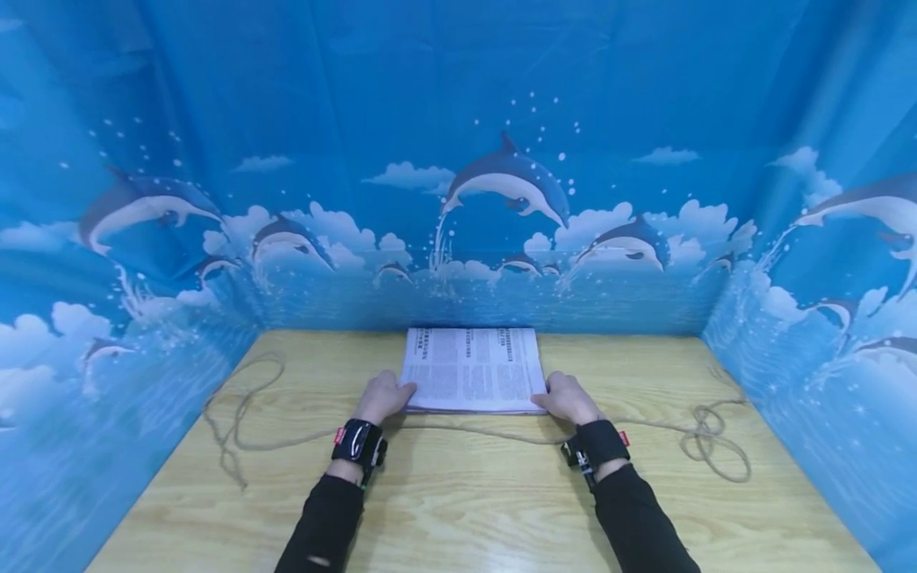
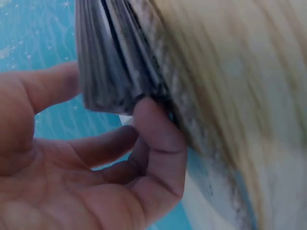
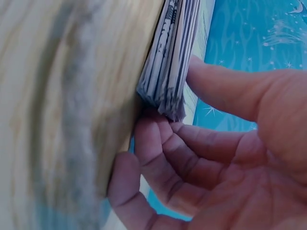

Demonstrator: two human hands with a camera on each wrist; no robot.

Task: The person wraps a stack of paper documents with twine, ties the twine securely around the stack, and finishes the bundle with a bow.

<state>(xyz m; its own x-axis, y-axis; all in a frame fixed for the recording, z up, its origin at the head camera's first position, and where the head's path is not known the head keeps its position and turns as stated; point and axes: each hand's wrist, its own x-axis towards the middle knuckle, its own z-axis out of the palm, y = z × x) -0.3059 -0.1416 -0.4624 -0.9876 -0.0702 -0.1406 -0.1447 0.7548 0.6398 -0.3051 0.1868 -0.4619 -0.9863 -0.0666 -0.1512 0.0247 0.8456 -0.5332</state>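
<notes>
A stack of folded newspapers lies at the back of the wooden table, printed side up. My left hand grips its left near corner, thumb on top and curled fingers at the lower edge. At the right near corner, my right hand holds the stack the same way. Many paper layers of the stack show edge-on in the left wrist view, with the braided rope close beside them. In the right wrist view, the thumb presses the stack's top face while fingertips tuck under its corner.
A long thin rope runs across the table just in front of the stack. Its left part lies in loose bends, its right part in a loop. Blue dolphin-printed curtains wall the table at the back and sides.
</notes>
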